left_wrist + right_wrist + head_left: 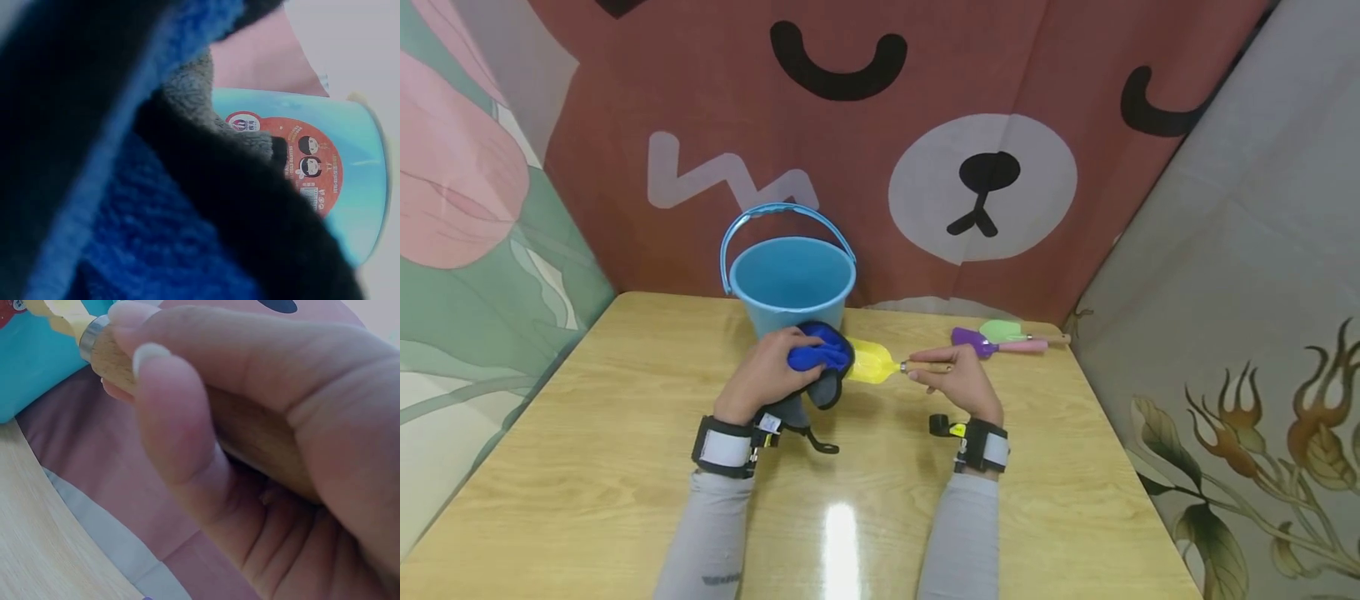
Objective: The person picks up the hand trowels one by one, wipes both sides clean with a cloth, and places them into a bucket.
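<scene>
My left hand (767, 371) grips a blue and grey plush cloth (812, 357) with black edging and a hanging loop, bunched around the far end of a yellow toy trowel's blade. By its wooden handle, my right hand (964, 385) holds this yellow trowel (871, 362); in the right wrist view the thumb and fingers wrap the handle (262, 440) just behind a metal collar. The blade's tip is hidden by the cloth. Blue fleece (156, 219) fills much of the left wrist view, covering the fingers there.
Right behind the cloth stands a light blue bucket (793, 275), handle raised, with a red label (312, 159) on its side. A purple trowel (976, 342) with a pink handle and a green trowel (1003, 331) lie at the back right of the wooden table (625, 500). Printed curtains surround it.
</scene>
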`<control>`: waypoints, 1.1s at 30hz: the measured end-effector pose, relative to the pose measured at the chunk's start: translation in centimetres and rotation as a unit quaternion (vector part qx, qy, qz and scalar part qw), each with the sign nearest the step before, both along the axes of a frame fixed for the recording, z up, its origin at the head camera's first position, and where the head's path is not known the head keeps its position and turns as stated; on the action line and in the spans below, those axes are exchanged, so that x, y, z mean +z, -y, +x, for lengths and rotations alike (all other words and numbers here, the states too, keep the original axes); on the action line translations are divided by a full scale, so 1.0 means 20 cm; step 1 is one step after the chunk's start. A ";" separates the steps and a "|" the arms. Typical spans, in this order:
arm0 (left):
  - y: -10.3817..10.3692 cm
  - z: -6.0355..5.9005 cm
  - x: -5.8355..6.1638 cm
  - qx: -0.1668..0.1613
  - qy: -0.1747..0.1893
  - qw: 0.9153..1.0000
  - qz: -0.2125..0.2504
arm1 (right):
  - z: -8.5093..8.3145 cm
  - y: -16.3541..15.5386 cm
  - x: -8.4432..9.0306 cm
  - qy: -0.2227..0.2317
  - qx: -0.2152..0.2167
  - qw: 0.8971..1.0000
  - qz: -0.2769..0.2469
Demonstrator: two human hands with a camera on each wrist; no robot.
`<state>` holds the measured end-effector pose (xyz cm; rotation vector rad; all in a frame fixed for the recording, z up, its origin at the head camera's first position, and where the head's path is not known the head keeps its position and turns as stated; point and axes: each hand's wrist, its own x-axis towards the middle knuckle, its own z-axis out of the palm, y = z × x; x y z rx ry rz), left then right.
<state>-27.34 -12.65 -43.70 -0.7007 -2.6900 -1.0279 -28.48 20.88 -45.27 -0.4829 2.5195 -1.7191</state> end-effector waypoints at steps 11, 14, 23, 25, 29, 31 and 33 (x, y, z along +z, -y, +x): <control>-0.07 0.03 0.00 -0.013 -0.036 0.999 -0.004 | 0.02 0.05 0.04 0.010 0.011 0.999 0.039; -0.09 0.03 0.00 -0.017 -0.030 0.999 -0.012 | 0.06 0.08 0.10 0.011 0.022 0.999 0.043; -0.17 0.03 0.01 -0.021 -0.029 0.998 -0.053 | -0.03 0.12 0.02 -0.008 0.036 0.999 0.018; -0.18 0.02 0.01 -0.023 -0.030 0.997 -0.062 | -0.04 0.12 0.00 -0.009 0.035 0.999 0.016; -0.20 0.02 -0.01 -0.031 -0.038 0.996 -0.074 | -0.04 0.12 0.00 -0.001 0.029 0.999 0.018; -0.21 0.03 -0.02 -0.034 -0.040 0.995 -0.080 | -0.03 0.12 0.00 0.002 0.026 0.999 0.018; -0.21 0.03 -0.03 -0.035 -0.042 0.995 -0.086 | -0.02 0.12 0.00 0.003 0.024 1.000 0.019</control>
